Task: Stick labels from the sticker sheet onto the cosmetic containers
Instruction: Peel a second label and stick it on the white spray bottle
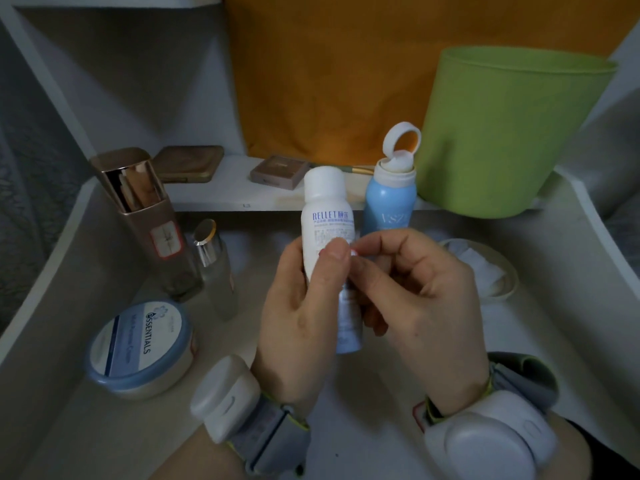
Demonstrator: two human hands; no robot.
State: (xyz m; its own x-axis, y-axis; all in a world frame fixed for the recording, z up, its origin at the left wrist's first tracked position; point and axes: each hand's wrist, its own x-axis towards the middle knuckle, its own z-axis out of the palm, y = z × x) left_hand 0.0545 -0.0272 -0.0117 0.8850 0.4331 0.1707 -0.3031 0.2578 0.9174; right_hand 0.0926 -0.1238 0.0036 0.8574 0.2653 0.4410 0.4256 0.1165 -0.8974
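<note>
The left hand [294, 306] grips the white bottle [327, 216] upright at mid-frame, with its thumb across the front. The right hand [426, 289], at the bottle's 4 o'clock, pinches a small red-edged label [353, 252] against the bottle's side. A blue can [388, 209] stands at the bottle's 1 o'clock and a jar [138, 344] lies at 8 o'clock.

White bottle [327, 216] w/ blue text; light-blue spray can [388, 206]; green bin [509, 133]; orange backdrop [329, 64]; rose-gold case [145, 209]; blue-rimmed cream jar [138, 348].
</note>
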